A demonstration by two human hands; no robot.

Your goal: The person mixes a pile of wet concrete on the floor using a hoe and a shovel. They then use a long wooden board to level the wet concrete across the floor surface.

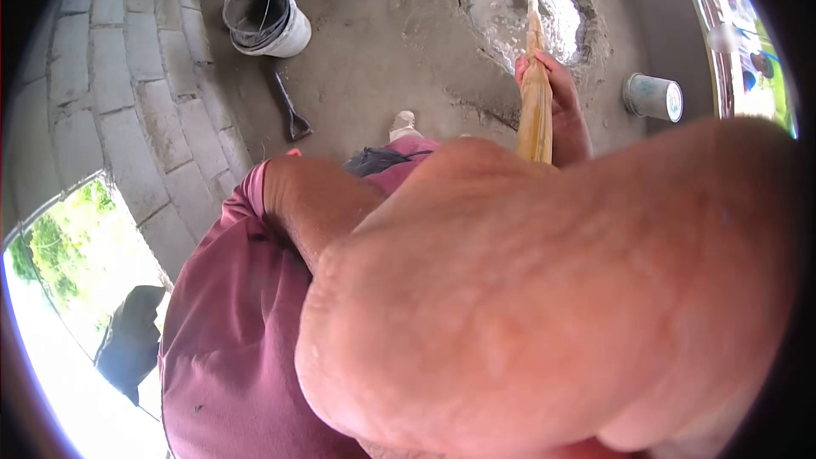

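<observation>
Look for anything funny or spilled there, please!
The white bucket on the right looks odd: its base shows, so it's tipped or upside down, I can't tell which. The puddle sits in a hollow, so it doesn't look spilled.

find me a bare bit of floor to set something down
The widest bare floor lies between the nested buckets and the pale wet pool. A narrower strip separates the pool from the white bucket. Crowded: around the wooden handle and the hand gripping it, and by the buckets, where a bladed tool lies.
</observation>
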